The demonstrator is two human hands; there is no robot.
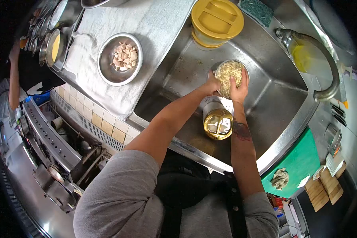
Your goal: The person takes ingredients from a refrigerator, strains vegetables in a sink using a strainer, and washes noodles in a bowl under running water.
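Over the steel sink (186, 73), both my hands are on a round bowl heaped with pale yellow shredded food (229, 73). My left hand (213, 84) grips the bowl at its left side. My right hand (239, 87) lies against the shreds on the right, its fingers pressed into them. Just below my hands, a can with a shiny gold end (218, 124) is in the sink. A container with a yellow lid (217, 19) sits at the sink's upper edge.
A metal bowl (103, 59) of diced pale meat (125, 56) rests on a white cloth (87, 75) at the left. The curved faucet (332, 67) arches over the right side. A green board (293, 158) holds a crumpled rag (280, 179). Another person's arm (14, 79) shows far left.
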